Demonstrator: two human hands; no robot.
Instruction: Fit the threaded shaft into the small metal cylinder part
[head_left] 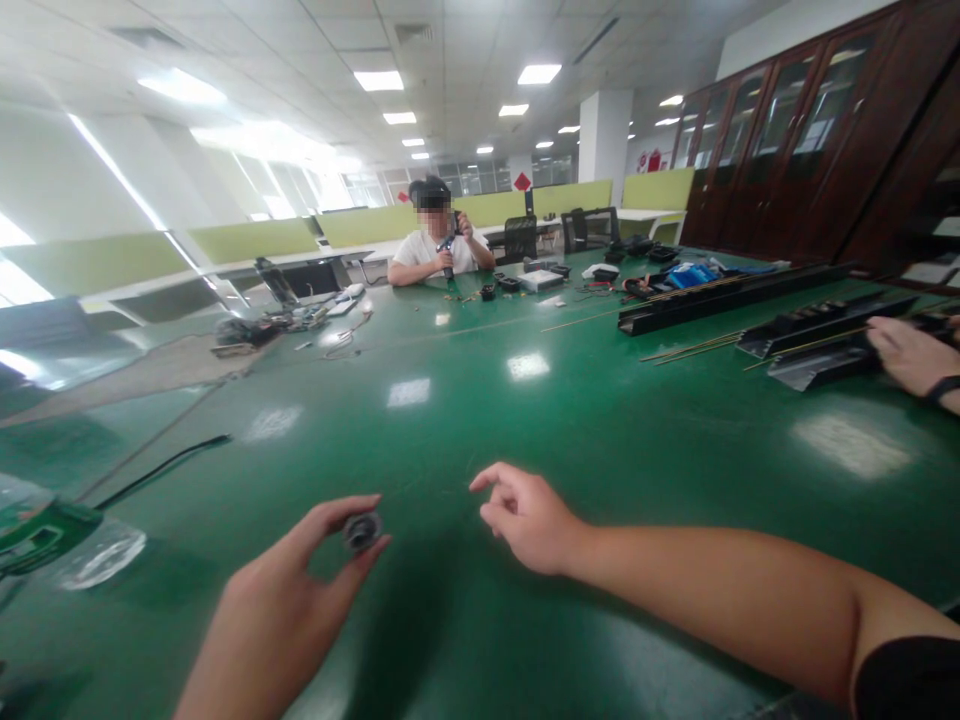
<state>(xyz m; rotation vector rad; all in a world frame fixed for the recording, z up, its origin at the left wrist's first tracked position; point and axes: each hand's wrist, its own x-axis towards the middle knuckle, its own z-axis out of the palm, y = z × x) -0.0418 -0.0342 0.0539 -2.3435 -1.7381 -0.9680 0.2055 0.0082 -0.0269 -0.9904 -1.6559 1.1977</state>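
My left hand (300, 580) grips a small dark grey cylindrical part (363, 532) between thumb and forefinger. Its round end, with a darker recess in the middle, faces me; its exact kind cannot be made out. To the right, my right hand (529, 515) hovers above the green table (450, 430), apart from the part. Its forefinger reaches toward the left and the thumb stays a little away from it. Nothing shows between those fingers.
A clear plastic bottle (97, 550) lies at left near a black cable (169, 470). Black metal channels (735, 295) and thin rods cover the right side, where another person's hand (915, 355) rests. Across the table sits a person (442, 250) holding a dark device.
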